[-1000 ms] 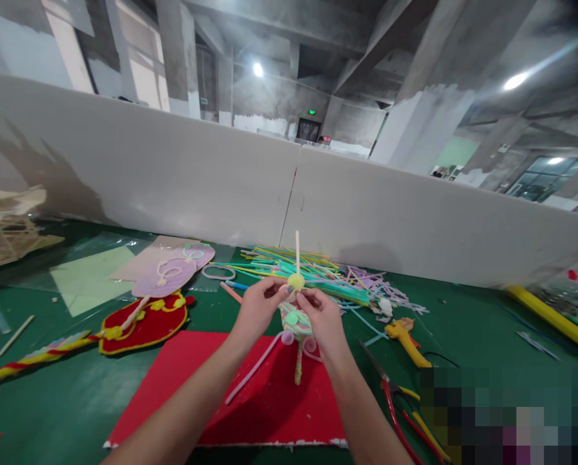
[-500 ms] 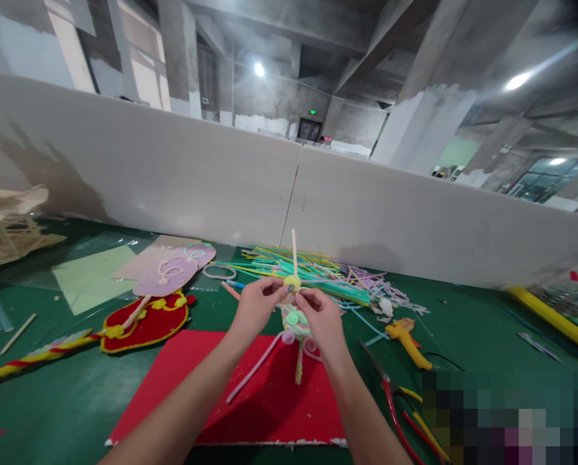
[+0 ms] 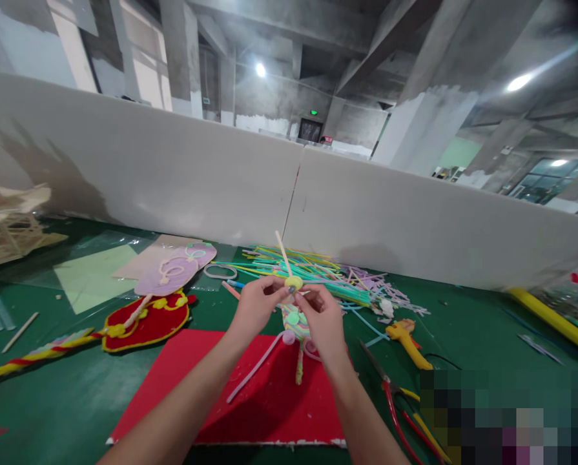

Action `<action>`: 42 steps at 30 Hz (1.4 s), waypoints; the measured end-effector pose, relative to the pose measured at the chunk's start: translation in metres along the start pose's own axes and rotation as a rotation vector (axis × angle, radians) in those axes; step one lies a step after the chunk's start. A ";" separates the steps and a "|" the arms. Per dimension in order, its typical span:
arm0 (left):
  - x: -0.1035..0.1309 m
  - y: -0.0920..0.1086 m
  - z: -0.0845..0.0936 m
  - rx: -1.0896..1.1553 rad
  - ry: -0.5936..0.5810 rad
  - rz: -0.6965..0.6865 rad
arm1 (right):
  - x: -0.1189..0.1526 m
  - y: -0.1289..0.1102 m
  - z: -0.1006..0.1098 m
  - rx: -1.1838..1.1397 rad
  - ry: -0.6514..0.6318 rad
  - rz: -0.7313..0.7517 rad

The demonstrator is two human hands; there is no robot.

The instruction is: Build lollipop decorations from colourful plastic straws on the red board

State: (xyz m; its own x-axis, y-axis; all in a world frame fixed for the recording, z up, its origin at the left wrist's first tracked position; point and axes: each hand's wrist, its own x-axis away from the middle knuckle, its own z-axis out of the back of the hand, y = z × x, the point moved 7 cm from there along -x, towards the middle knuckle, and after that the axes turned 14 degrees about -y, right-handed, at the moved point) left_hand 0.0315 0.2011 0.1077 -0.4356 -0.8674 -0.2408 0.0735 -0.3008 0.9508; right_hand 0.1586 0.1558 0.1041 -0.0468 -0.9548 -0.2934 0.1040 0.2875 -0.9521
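Above the red board point(image 3: 172, 394), my left hand point(image 3: 254, 307) and my right hand point(image 3: 323, 316) meet with pinched fingertips on a small yellow pipe-cleaner coil point(image 3: 294, 283). A pale loose end point(image 3: 283, 253) sticks up from it, leaning left. Just below my fingers is a striped pastel pipe-cleaner piece point(image 3: 292, 318) with a green round on it, a twisted stem point(image 3: 299, 368) and pink curled rounds point(image 3: 289, 337). One long pink tail point(image 3: 252, 374) trails down to the left. My right hand covers part of this piece.
Pipe cleaners point(image 3: 318, 274) lie heaped behind my hands. At right are a yellow glue gun point(image 3: 407, 342) and red-handled scissors point(image 3: 390, 400). Left are a red-and-yellow fan-shaped piece point(image 3: 146, 323), a purple piece point(image 3: 172, 271) and a wooden model point(image 3: 12, 219). A white partition point(image 3: 196, 181) stands behind.
The coil's loose end has swung from nearly upright to leaning left, and the coil has turned slightly. Both hands keep about the same place and pinch.
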 end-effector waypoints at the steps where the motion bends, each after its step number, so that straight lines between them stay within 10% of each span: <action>1: 0.000 0.001 0.000 -0.002 0.005 -0.005 | 0.001 -0.002 0.000 0.034 0.012 0.013; 15: 0.000 -0.008 0.007 -0.004 0.085 -0.002 | 0.008 -0.025 -0.005 0.418 0.010 0.328; 42: 0.004 0.008 0.002 -0.233 0.014 -0.120 | -0.002 -0.002 0.000 0.300 -0.029 0.007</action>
State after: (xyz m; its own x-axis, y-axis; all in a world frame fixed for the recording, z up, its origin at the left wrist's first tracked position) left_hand 0.0284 0.1959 0.1145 -0.4409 -0.8252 -0.3531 0.2274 -0.4833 0.8454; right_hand 0.1590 0.1575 0.1063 -0.0175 -0.9560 -0.2928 0.3932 0.2627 -0.8811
